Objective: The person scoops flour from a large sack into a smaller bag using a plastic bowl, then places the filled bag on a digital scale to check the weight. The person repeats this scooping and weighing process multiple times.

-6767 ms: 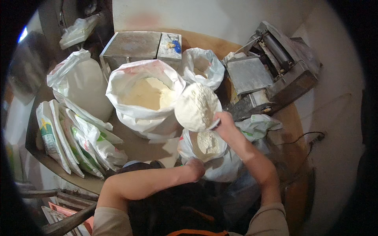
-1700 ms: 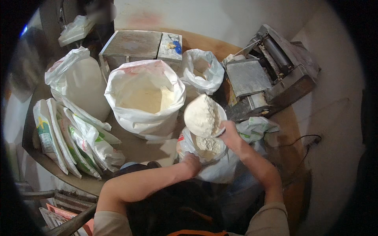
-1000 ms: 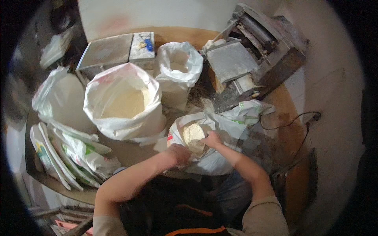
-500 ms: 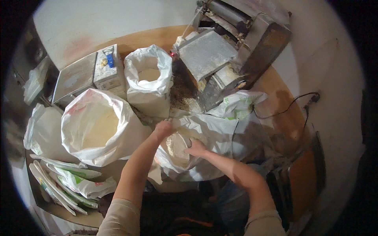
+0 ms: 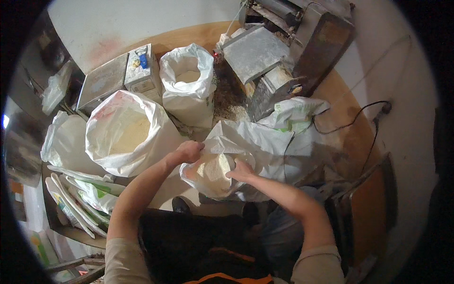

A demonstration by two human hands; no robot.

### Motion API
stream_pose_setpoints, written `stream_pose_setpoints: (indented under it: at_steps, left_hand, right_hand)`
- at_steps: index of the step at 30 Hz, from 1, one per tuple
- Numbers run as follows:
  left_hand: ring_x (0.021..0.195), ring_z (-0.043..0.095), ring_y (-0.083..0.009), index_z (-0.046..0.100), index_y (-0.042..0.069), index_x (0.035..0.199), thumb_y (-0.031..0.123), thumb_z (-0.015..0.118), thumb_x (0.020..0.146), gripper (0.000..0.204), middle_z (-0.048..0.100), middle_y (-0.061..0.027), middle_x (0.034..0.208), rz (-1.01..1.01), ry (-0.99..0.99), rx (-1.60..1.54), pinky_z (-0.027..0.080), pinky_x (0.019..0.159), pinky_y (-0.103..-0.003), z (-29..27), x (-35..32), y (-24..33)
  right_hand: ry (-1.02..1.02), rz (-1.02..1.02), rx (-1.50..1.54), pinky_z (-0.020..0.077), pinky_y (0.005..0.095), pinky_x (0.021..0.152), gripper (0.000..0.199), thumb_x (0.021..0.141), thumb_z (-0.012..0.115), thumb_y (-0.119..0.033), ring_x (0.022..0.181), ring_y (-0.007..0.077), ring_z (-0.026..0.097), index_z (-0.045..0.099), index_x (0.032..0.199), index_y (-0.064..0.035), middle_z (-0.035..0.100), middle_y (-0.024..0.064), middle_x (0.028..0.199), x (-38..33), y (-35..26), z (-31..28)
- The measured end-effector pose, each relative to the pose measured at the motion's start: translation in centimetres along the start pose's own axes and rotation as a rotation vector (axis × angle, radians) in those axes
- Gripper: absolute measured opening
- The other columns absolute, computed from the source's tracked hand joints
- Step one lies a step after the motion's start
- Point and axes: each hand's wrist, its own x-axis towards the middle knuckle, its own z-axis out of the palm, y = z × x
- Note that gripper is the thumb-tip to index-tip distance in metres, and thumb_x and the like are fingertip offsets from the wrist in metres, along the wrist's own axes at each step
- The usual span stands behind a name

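Note:
A white woven sack [image 5: 270, 142] lies on its side, with its mouth facing me. My left hand [image 5: 190, 150] is closed on the left edge of that mouth and pulls it outward. Inside the opening my right hand [image 5: 241, 170] grips a pale, bowl-like scoop [image 5: 231, 162], its thumb over the near rim. Off-white flour [image 5: 213, 171] shows in the opening beside the scoop; where the scoop ends and the loose flour begins is hard to make out. My right fingers are partly hidden behind the scoop.
A wide open sack of yellowish powder [image 5: 135, 135] stands left, with a smaller open sack [image 5: 189, 102] behind it. A dusty metal machine [image 5: 255, 52] is at the back right. Folded sacks [image 5: 78, 203] lie at the left. A black cable [image 5: 345, 127] runs at the right.
The view has shifted, so the surroundings sit higher and farther right. My left hand has drawn the sack's edge outward, widening its mouth; the scoop's round outline shows less than before.

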Motion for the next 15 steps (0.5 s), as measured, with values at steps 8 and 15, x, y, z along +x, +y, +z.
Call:
stream_pose_setpoints:
  at_steps: [8,15]
  left_hand:
    - [0.093,0.064,-0.037,0.061,0.006,0.101,0.028,0.063,0.078,0.033,0.067,-0.0183,0.096,-0.148,0.217,-0.053,0.051,0.078,-0.048,0.6,1.2,-1.1]
    - [0.096,0.065,-0.0347,0.058,0.005,0.112,0.034,0.064,0.078,0.044,0.067,-0.0173,0.099,-0.219,0.094,0.165,0.052,0.08,-0.047,1.0,-2.2,1.4]
  right_hand:
    - [-0.079,0.131,0.22,0.0498,0.0398,0.089,0.083,0.062,0.075,-0.045,0.103,0.0354,0.063,0.053,0.121,0.0095,0.064,0.0256,0.108,1.0,-0.1,-0.7]
    - [0.184,0.04,-0.071,0.0491,0.0426,0.09,0.073,0.062,0.075,-0.046,0.106,0.0379,0.061,0.06,0.115,0.0021,0.064,0.022,0.112,1.3,-3.2,-2.0]
